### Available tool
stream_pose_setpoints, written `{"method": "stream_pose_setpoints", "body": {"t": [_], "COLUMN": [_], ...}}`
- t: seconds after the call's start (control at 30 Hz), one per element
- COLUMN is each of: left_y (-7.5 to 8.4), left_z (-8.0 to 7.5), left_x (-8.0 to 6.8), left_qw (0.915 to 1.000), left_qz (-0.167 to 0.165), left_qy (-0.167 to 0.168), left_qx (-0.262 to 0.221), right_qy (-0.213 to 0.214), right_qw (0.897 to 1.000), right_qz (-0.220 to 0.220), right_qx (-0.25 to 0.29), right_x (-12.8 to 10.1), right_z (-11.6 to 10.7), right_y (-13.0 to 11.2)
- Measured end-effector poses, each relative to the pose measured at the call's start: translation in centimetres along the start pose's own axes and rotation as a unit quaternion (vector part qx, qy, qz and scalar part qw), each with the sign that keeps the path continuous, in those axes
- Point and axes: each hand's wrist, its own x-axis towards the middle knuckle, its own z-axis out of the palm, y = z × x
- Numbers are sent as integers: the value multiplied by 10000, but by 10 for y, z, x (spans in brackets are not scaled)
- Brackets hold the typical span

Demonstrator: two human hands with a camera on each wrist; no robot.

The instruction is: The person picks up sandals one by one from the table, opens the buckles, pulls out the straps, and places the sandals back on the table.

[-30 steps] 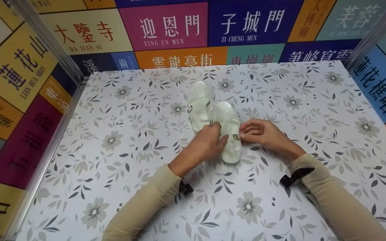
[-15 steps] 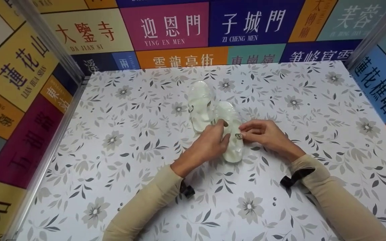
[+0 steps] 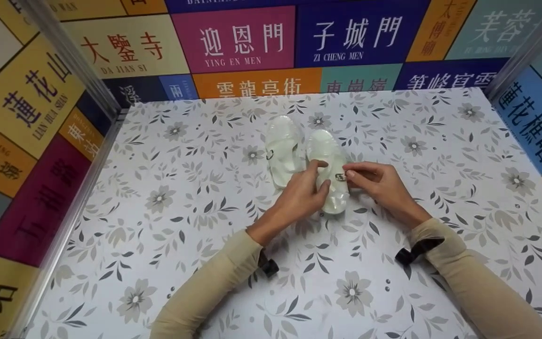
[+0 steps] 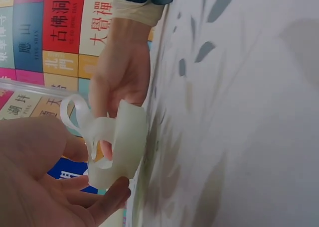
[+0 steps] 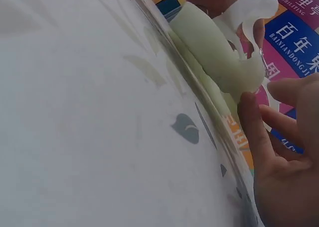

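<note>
Currently, 2 hands work on 1 of 2 clear sandals near the middle of the table.

Left hand (image 3: 305, 195): grips the near sandal (image 3: 330, 174) from its left side, thumb curled over the top by the strap and fingers wrapped against the sole edge; in the left wrist view the fingers (image 4: 107, 202) curl under the heel end.

Right hand (image 3: 377, 183): pinches the small metal buckle (image 3: 340, 177) on the sandal's right side between thumb and forefinger, the other fingers loosely bent behind.

Near sandal: translucent, pale greenish-white, with its sole on the table, toe pointing away from the person, held between both hands; the right wrist view shows its strap (image 5: 249, 10) arching up above the sole.

Second sandal (image 3: 284, 149): same clear material, lying just beside the held one to its left, toe also pointing away, with a dark buckle on its left edge; whether the 2 touch cannot be told.

Table (image 3: 167, 245): covered in a white sheet printed with grey flowers and leaves.

Walls (image 3: 233, 40): coloured panels with Chinese characters and Latin lettering on 3 sides.

Sleeves (image 3: 214, 287): beige, with a black strap at each wrist.
</note>
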Motion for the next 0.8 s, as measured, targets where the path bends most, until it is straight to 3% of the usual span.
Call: {"method": "stream_pose_setpoints", "body": {"t": [0.2, 0.37, 0.53, 0.8], "left_y": [3, 8, 6, 0], "left_z": [8, 22, 33, 41], "left_x": [14, 30, 46, 69], "left_qw": [9994, 9983, 9953, 9880], "left_qz": [-79, -379, -737, -1066], "left_qy": [216, 359, 513, 1020], "left_qx": [-251, -253, -373, -467], "right_qy": [546, 933, 1027, 1166], "right_qw": [9981, 9922, 9879, 9894], "right_qz": [-96, -253, -348, -174], "right_qx": [-276, -793, -1105, -842], "right_x": [1, 7, 16, 31], "right_z": [0, -8, -14, -11], "right_y": [-8, -12, -8, -8]}}
